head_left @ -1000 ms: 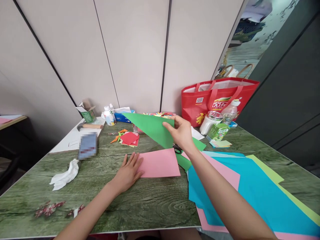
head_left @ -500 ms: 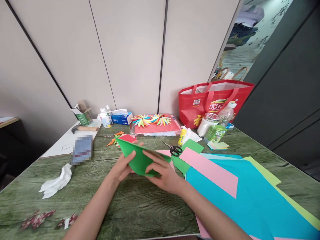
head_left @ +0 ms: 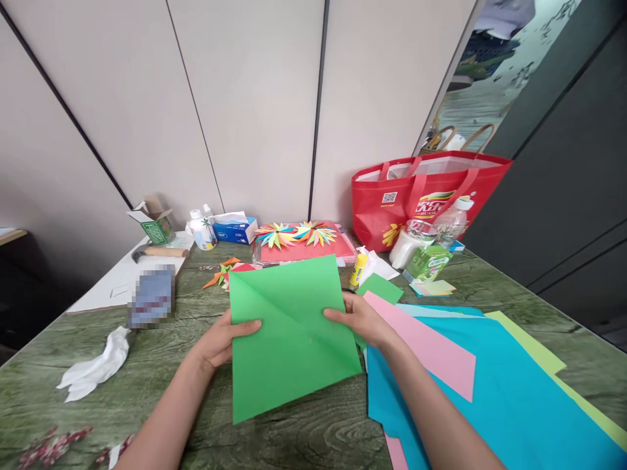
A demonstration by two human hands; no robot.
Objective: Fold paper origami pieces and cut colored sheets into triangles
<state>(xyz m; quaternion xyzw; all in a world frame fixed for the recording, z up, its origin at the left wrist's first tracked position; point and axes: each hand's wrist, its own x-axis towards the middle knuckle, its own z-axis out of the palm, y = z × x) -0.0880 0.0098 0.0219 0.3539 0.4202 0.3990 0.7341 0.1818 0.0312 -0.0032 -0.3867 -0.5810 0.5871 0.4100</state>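
A square sheet of green paper [head_left: 294, 352] faces me, opened out, with a diagonal crease running down from its upper left corner. My left hand [head_left: 223, 339] grips its left edge, thumb on the front and fingers behind. On the right edge, my right hand [head_left: 362, 320] pinches the sheet the same way, its thumb on the front. Both hands hold the paper above the table. A pink paper strip [head_left: 426, 346] and a green paper piece [head_left: 379, 288] lie close to my right hand. The scissors are almost wholly hidden behind that hand.
Large blue sheets [head_left: 514, 385] cover the table's right side. At the back are folded-paper stars [head_left: 313, 234], a glue stick [head_left: 358, 269], a tissue box [head_left: 235, 230], a red bag [head_left: 377, 215] and a green carton [head_left: 428, 262]. A hammer [head_left: 161, 252] and crumpled tissue [head_left: 98, 365] lie left.
The green sheet was tilted and bent over between my hands; now it is opened flat towards me. My hands have moved apart to its opposite edges, and the scissors have become covered.
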